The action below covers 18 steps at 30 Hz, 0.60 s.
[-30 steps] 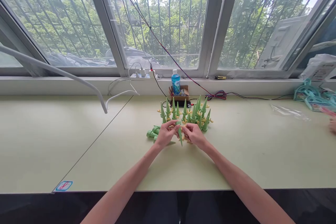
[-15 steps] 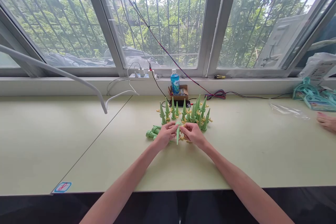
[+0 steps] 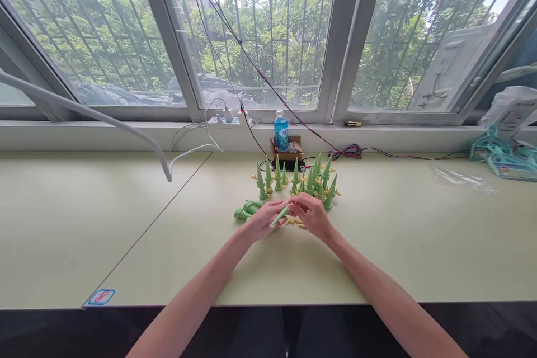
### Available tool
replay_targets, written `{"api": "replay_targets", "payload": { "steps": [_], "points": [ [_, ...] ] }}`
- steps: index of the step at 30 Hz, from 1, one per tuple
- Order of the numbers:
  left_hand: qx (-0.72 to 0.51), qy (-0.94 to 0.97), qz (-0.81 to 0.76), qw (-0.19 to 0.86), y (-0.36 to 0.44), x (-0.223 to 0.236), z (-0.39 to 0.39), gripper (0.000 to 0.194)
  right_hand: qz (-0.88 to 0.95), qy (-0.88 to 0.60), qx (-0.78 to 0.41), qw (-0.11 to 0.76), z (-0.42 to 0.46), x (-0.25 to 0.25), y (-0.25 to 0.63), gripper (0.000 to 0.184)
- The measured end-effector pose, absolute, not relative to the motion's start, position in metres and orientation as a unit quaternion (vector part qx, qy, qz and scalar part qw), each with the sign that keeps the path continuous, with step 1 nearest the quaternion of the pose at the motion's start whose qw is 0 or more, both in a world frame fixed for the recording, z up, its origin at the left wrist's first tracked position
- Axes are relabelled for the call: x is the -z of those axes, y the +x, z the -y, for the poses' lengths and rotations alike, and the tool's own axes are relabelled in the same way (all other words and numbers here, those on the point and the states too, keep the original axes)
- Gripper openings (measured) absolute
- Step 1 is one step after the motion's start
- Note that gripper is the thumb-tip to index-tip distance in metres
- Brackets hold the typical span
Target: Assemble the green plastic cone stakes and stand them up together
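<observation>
A green watering spike [image 3: 278,218] lies tilted between my two hands, its pointed end toward my lower left. My left hand [image 3: 262,222] is closed on it. My right hand [image 3: 314,216] pinches at its upper end, where the fingers hide the cap. Just below the hands, several small yellow valves [image 3: 297,222] lie on the table. More green spikes [image 3: 243,213] rest on their sides left of my left hand. Behind the hands, several spikes stand points up with yellow valves fitted, among them one upright spike [image 3: 260,182].
A blue-labelled bottle [image 3: 281,131] and a small cardboard box [image 3: 297,148] stand at the back, behind a dark phone [image 3: 289,166]. A white cable arm [image 3: 142,140] reaches in from the left. Turquoise plastic items [image 3: 509,159] and a clear bag [image 3: 464,179] lie at right.
The spike has turned from pointing straight toward me to pointing lower left. My right fingers have moved over its upper end. Another person's hand at the right edge has left view.
</observation>
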<state>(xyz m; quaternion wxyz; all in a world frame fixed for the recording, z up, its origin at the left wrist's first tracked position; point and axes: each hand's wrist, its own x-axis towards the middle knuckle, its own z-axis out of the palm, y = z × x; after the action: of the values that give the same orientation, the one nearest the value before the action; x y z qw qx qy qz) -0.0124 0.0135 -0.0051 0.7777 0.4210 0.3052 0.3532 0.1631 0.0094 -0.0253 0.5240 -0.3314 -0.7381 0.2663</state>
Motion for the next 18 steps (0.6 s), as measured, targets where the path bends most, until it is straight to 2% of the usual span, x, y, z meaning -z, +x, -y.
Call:
{"api": "replay_targets", "payload": {
  "steps": [8, 18],
  "points": [
    [-0.344, 0.437, -0.333, 0.762, -0.01, -0.003, -0.006, 0.031, 0.77, -0.319, -0.145, 0.533, -0.001, 0.022, 0.162, 0.024],
    [-0.347, 0.449, -0.29, 0.771, -0.008, -0.003, -0.004, 0.029, 0.772, -0.307, -0.064, 0.553, 0.0, 0.023, 0.158, 0.026]
  ]
}}
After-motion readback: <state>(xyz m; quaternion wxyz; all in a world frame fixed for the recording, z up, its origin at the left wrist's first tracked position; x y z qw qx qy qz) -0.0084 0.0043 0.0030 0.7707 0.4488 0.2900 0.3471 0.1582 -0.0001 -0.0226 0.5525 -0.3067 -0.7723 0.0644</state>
